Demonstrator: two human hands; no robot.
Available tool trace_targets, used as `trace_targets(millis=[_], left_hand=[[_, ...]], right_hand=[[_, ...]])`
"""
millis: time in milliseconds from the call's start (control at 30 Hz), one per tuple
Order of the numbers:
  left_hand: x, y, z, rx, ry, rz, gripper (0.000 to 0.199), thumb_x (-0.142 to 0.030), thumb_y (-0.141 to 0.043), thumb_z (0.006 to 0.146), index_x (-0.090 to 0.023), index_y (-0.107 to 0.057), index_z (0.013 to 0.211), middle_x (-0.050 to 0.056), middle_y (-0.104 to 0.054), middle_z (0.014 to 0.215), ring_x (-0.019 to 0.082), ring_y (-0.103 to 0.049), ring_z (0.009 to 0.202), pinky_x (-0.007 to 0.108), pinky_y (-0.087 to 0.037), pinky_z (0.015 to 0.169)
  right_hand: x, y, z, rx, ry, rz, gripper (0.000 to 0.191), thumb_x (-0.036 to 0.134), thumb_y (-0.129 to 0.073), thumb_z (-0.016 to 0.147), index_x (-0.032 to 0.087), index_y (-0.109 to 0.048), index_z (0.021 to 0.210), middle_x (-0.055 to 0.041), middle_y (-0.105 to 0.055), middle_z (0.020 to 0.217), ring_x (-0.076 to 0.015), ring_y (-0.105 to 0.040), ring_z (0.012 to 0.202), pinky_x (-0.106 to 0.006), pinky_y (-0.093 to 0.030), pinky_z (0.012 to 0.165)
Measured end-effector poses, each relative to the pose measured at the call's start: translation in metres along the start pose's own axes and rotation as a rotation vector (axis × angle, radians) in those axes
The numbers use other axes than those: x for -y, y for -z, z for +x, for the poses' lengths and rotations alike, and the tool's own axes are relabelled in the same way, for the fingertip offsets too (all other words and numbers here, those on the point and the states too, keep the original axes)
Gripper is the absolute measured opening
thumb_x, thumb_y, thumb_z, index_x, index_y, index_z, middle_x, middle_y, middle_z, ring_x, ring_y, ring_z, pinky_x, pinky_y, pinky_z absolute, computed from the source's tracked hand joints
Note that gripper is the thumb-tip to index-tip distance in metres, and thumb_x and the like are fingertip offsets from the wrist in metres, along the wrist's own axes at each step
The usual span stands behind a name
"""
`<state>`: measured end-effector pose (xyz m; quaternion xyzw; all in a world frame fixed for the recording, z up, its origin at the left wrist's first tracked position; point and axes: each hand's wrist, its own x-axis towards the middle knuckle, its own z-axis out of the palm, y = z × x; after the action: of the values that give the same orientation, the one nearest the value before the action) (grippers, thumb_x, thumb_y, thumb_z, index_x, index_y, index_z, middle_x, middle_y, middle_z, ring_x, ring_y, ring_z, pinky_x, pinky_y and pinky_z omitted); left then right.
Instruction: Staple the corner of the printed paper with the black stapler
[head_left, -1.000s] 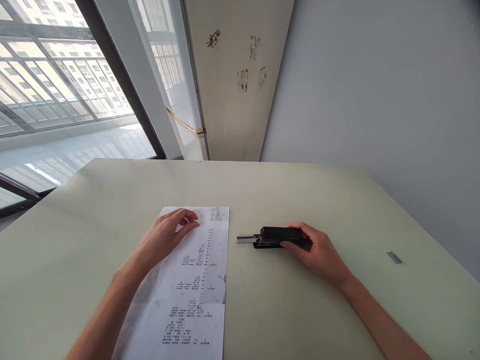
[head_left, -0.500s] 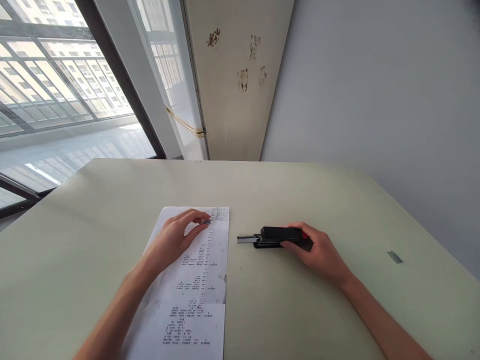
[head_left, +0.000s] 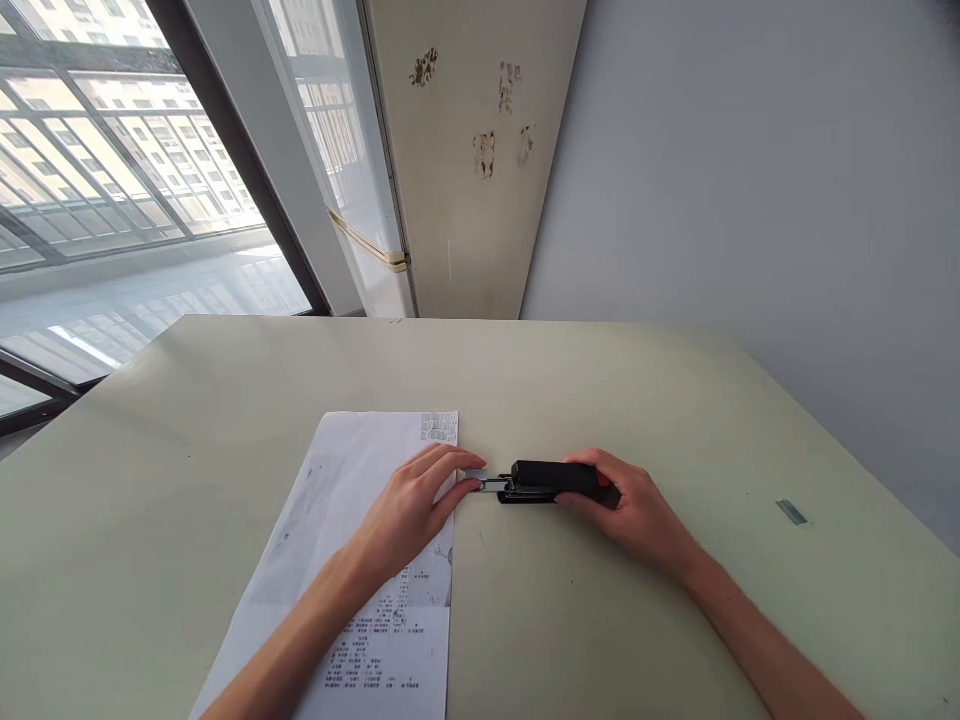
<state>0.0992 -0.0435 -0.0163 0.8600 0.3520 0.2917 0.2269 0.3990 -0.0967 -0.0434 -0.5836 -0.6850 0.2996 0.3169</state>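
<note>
The black stapler (head_left: 551,475), beside the paper (head_left: 337,485) at about 3 o'clock, is clamped in the right hand (head_left: 639,510), metal tray (head_left: 496,485) extended toward 9. A small grey strip (head_left: 475,474) seems pinched in the left hand (head_left: 421,502) near the tray's tip; strip best held level and in line, stapler best braced.

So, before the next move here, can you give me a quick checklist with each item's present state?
1. Right hand holding the black stapler: ok, gripped at its rear.
2. Metal tray out of the stapler's front: ok, it sticks out toward the left hand.
3. Left fingertips at the tray's end: ok, with a small pale strip between them.
4. Strip seated in the tray: cannot tell, fingers hide the end.
5. Printed paper fully uncovered: not ok, left hand and forearm cover part.
</note>
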Motion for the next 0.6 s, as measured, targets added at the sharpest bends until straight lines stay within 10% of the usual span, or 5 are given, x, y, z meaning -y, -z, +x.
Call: trace_targets(millis=[600], left_hand=[[-0.0067, -0.0039, 0.0010, 0.015, -0.037, 0.023, 0.016, -0.030, -0.057, 0.106, -0.023, -0.067, 0.116, 0.005, -0.075, 0.102, 0.020, -0.070, 0.093, 0.037, -0.058, 0.084]], right_hand=[[0.0034, -0.0020, -0.0016, -0.006, 0.034, -0.019, 0.029, 0.053, -0.066, 0.097, 0.029, -0.067, 0.111, -0.0033, -0.076, 0.101, -0.0210, -0.066, 0.082, -0.032, -0.056, 0.072]])
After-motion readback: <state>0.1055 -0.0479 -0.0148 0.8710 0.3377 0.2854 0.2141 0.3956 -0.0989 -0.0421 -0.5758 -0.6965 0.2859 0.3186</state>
